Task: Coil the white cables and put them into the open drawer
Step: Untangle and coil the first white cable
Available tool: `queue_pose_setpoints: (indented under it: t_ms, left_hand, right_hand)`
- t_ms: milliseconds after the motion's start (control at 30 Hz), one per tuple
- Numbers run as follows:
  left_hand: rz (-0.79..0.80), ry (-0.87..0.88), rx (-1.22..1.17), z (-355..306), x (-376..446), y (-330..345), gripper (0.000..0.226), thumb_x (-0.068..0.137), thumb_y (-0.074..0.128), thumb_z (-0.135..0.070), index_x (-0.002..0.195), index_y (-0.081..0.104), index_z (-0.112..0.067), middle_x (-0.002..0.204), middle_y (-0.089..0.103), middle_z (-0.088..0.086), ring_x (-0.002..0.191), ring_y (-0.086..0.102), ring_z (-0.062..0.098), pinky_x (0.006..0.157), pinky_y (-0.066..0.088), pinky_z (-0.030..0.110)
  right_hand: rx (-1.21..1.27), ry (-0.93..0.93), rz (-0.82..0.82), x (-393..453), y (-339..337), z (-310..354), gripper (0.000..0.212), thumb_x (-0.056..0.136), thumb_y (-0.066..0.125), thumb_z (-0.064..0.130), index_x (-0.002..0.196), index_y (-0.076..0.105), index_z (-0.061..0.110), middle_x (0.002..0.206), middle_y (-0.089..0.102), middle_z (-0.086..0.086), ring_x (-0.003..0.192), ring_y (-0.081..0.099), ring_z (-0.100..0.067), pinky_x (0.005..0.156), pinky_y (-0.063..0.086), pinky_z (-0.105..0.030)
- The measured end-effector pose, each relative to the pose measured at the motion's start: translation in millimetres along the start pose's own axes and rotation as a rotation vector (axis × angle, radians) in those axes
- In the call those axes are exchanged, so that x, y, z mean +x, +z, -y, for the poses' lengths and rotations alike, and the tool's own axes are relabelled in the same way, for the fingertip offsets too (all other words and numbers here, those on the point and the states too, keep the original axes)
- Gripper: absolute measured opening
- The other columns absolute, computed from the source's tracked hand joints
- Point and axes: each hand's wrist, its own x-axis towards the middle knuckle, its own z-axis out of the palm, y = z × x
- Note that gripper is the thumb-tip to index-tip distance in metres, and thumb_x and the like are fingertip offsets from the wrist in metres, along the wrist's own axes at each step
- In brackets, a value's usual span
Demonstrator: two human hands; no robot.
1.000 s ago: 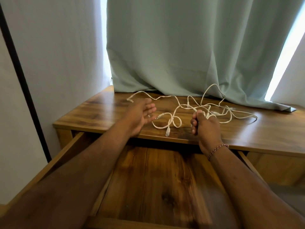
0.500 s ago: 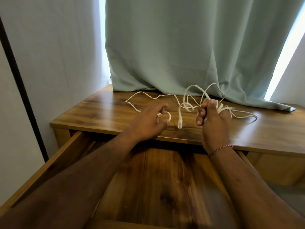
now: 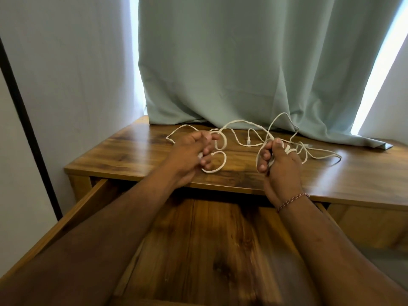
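Note:
White cables (image 3: 242, 123) lie tangled on the wooden tabletop (image 3: 353, 173) in front of the curtain. My left hand (image 3: 189, 155) grips one cable end, and a loop of it curls below my fingers. My right hand (image 3: 280, 166) grips a bunch of cable, with strands wrapped over its fingers. A stretch of cable arcs in the air between the two hands. More loops trail to the right on the table. The open drawer (image 3: 209, 250) sits below my forearms, with a bare wooden bottom.
A pale green curtain (image 3: 242, 62) hangs behind the table and rests on its back edge. A white wall with a black vertical strip (image 3: 28, 129) stands to the left. The drawer's left side wall (image 3: 66, 224) runs toward me.
My left hand has closed round a cable end and pulled it left. My right hand has lifted its bunch, raising the cable between the hands off the table.

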Motion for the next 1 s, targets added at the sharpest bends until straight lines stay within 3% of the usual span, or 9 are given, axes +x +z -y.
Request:
queue_pose_setpoints:
  t_ms: [100,167,233,333,467,600,767,900,1000]
  left_hand:
    - [-0.038,0.017,0.216,-10,2,-18,0.038,0.110,0.044,-0.033,0.096,0.071,-0.009,0.060,0.040,-0.004,0.052,0.034,0.010,0.052,0.032,0.029]
    - [-0.066,0.160,0.758,-15,2,-33,0.033,0.108,0.051,-0.030,0.093,0.076,-0.015,0.064,0.054,-0.012,0.059,0.049,0.005,0.060,0.041,0.029]
    - [-0.073,0.264,1.330,-14,4,-50,0.022,0.102,0.060,-0.032,0.093,0.078,-0.023,0.082,0.070,-0.011,0.080,0.063,0.007,0.070,0.047,0.031]
    - [-0.249,0.268,1.661,-13,1,-68,0.014,0.097,0.064,-0.036,0.096,0.076,-0.030,0.096,0.073,-0.006,0.096,0.064,0.020,0.079,0.044,0.035]
    - [-0.390,0.252,1.754,-9,-2,-66,0.015,0.098,0.062,-0.038,0.101,0.075,-0.032,0.101,0.072,-0.007,0.107,0.059,0.019,0.092,0.041,0.044]
    - [-0.388,0.288,1.677,-3,-1,-50,0.018,0.098,0.061,-0.039,0.101,0.077,-0.031,0.101,0.074,-0.009,0.105,0.062,0.017,0.096,0.042,0.044]
    - [-0.378,0.255,1.469,-7,-1,-43,0.020,0.096,0.060,-0.043,0.107,0.072,-0.032,0.104,0.073,-0.008,0.099,0.066,0.017,0.088,0.053,0.038]
    - [-0.435,0.517,1.276,-18,-4,-36,0.028,0.099,0.058,-0.035,0.123,0.065,-0.022,0.117,0.067,-0.002,0.106,0.063,0.016,0.091,0.054,0.041]
    - [-0.337,0.704,1.098,-26,-5,-27,0.035,0.099,0.058,-0.032,0.131,0.062,-0.019,0.127,0.062,-0.003,0.117,0.059,0.009,0.100,0.052,0.038]
  right_hand:
    - [0.045,0.065,-0.077,4,-4,3,0.033,0.110,0.047,0.024,0.081,0.055,0.012,0.060,0.052,0.000,0.046,0.042,-0.014,0.044,0.035,-0.023]
    - [0.122,0.109,-0.121,9,-8,4,0.030,0.110,0.047,0.022,0.082,0.053,0.012,0.059,0.053,0.002,0.045,0.044,-0.011,0.043,0.034,-0.022]
    - [0.216,0.160,-0.140,16,-14,8,0.029,0.110,0.045,0.022,0.083,0.052,0.014,0.063,0.050,0.003,0.048,0.043,-0.010,0.043,0.034,-0.021]
    - [0.323,0.183,-0.190,24,-23,15,0.034,0.110,0.042,0.021,0.078,0.051,0.016,0.063,0.045,0.003,0.045,0.041,-0.009,0.042,0.033,-0.020]
    - [0.288,0.140,-0.179,14,-13,16,0.034,0.111,0.041,0.018,0.078,0.050,0.016,0.053,0.052,0.007,0.041,0.044,-0.006,0.039,0.033,-0.018]
    - [0.123,0.172,0.049,7,-7,7,0.034,0.111,0.041,0.026,0.082,0.054,0.013,0.062,0.049,0.000,0.047,0.041,-0.012,0.044,0.035,-0.022]
    - [0.094,0.194,0.218,-2,1,7,0.037,0.111,0.040,0.030,0.083,0.055,0.012,0.063,0.045,0.000,0.045,0.038,-0.012,0.044,0.033,-0.021]
    - [0.109,0.210,0.239,-4,4,10,0.036,0.111,0.041,0.029,0.084,0.055,0.011,0.064,0.045,0.000,0.046,0.038,-0.011,0.044,0.032,-0.020]
    - [0.086,0.242,0.280,-3,3,10,0.035,0.111,0.042,0.029,0.083,0.056,0.012,0.065,0.046,0.000,0.046,0.037,-0.011,0.043,0.032,-0.019]
